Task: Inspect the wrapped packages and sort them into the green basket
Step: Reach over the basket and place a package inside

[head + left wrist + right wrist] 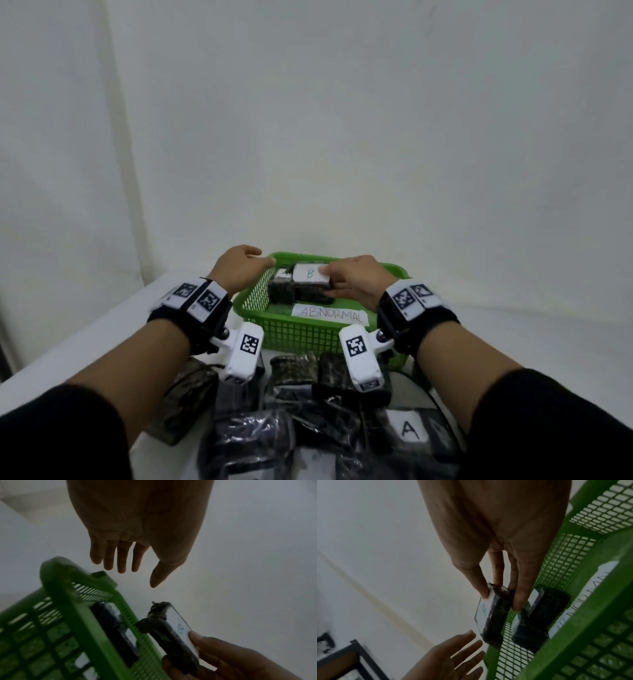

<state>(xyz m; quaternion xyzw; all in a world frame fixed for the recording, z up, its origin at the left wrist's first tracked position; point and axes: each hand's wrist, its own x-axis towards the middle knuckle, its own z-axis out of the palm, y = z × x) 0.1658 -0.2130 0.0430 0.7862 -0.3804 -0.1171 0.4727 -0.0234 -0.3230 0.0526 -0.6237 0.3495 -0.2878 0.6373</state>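
Observation:
A green mesh basket marked "ABNORMAL" stands on the white table beyond my wrists. My right hand pinches a dark wrapped package with a white "B" label between thumb and fingers, above the basket. The right wrist view shows that package at the basket's rim, with another dark package lying inside. In the left wrist view the held package sits right of the basket. My left hand hovers over the basket's left rim, fingers straight and holding nothing.
Several dark wrapped packages lie on the table in front of the basket, one with a white "A" label. A camouflage-patterned package lies at the left. A white wall rises behind the table. A dark frame stands beyond the table edge.

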